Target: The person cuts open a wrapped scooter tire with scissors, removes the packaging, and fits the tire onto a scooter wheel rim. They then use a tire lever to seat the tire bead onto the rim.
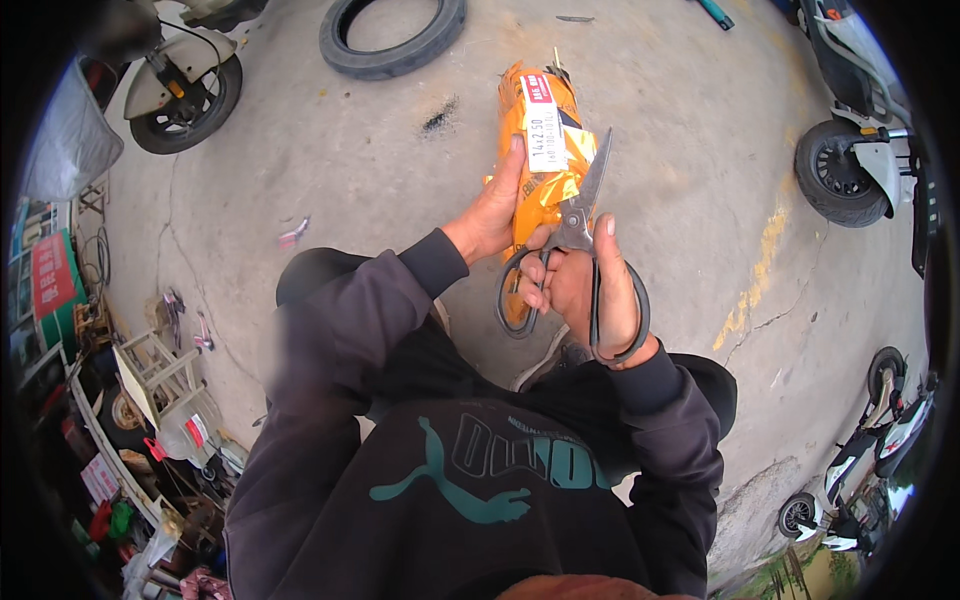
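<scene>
My left hand [492, 218] grips the left side of an orange foil-wrapped package [532, 200] with a white and red label on it. The package stands out ahead of me over the floor, and its far end looks torn or ragged. In my right hand [605, 295] is a pair of scissors [574, 222] with black loop handles, fingers through one loop and thumb through the other. The blades point away from me, nearly together, and overlap the package's right side. Whether they touch the foil I cannot tell.
A black tyre [390, 68] lies on the concrete floor ahead. Scooter wheels stand at the far left [190, 115] and right [842, 175]. On the left are a pale wooden stool [150, 365], a plastic jug [185, 432] and clutter. More scooters [850, 460] stand at the lower right.
</scene>
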{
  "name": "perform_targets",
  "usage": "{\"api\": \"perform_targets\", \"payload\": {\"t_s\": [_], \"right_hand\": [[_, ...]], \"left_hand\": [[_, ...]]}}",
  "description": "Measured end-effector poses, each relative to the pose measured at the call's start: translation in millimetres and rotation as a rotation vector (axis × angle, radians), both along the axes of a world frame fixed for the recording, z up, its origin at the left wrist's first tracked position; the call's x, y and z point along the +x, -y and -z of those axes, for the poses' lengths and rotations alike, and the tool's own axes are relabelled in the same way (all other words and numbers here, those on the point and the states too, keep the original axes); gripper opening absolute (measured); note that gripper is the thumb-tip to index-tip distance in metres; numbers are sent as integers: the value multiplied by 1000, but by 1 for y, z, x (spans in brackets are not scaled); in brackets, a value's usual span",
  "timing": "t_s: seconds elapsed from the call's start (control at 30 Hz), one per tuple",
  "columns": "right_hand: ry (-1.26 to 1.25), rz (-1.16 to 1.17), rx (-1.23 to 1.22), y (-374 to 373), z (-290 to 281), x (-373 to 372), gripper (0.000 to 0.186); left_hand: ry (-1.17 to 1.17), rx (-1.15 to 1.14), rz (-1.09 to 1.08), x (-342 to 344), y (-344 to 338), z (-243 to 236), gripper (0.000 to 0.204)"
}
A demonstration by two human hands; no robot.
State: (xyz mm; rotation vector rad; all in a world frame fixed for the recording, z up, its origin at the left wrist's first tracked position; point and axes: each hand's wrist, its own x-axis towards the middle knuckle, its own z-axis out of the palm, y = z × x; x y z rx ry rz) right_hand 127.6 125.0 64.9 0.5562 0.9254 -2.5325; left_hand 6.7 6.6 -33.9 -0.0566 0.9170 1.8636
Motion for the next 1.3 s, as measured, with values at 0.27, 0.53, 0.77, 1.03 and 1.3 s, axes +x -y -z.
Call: {"api": "perform_targets", "payload": {"t_s": [0.27,0.53,0.77,1.03,1.3], "right_hand": [[205,-25,88,-14,-14,-19,81],[116,74,98,-28,-15,-14,83],[-311,314,602,-63,-81,-17,74],[18,99,1103,-52,18,-23,57],[-41,505,836,10,67,-47,56]], "left_hand": [[35,-82,-118,6,-16,-20,80],[30,-181,136,16,-19,-30,74],[54,52,168,32,-10,42,82],[104,-7,-9,15,-19,-16,74],[-231,-308,-277,-10,2,-26,52]]}}
